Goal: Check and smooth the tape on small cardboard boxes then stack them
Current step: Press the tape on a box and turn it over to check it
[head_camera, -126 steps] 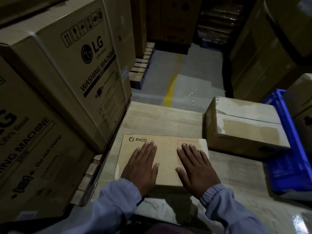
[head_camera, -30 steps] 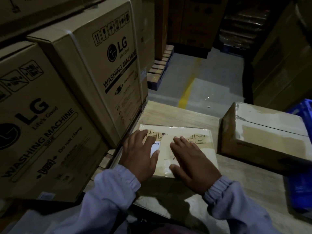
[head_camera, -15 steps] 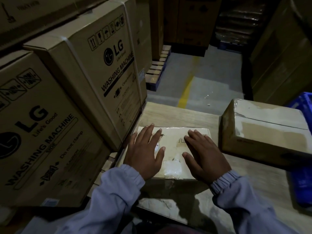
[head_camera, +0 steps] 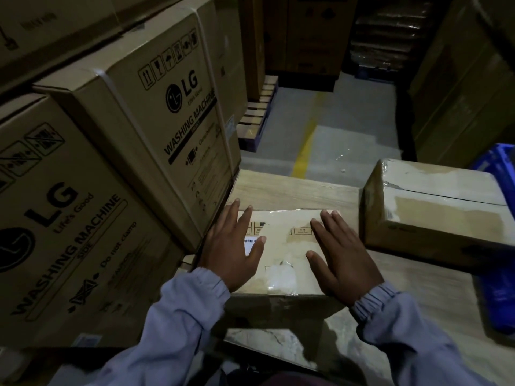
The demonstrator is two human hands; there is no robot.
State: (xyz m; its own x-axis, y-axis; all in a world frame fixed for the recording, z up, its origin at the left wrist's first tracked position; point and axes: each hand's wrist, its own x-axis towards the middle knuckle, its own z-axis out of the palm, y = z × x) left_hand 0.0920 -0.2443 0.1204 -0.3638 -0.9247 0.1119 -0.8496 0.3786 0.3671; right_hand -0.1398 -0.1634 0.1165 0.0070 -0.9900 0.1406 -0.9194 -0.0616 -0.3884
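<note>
A small cardboard box (head_camera: 284, 240) lies on the wooden table (head_camera: 292, 192) in front of me, with printed symbols, a white label and clear tape on its top face. My left hand (head_camera: 232, 246) presses flat on the left part of that face, fingers straight and spread. My right hand (head_camera: 341, 256) lies flat on the right part, fingers straight, reaching the far edge. A second taped cardboard box (head_camera: 434, 210), larger, stands apart on the table to the right.
Large washing machine cartons (head_camera: 156, 107) are stacked close along the left side of the table. A blue crate (head_camera: 498, 246) sits at the right edge. Beyond the table runs a grey floor with a yellow line (head_camera: 305, 146), pallets and more cartons.
The small box now shows a taped, labelled face instead of the logo face seen earlier. Over the last second both hands have slid forward and spread apart across its top.
</note>
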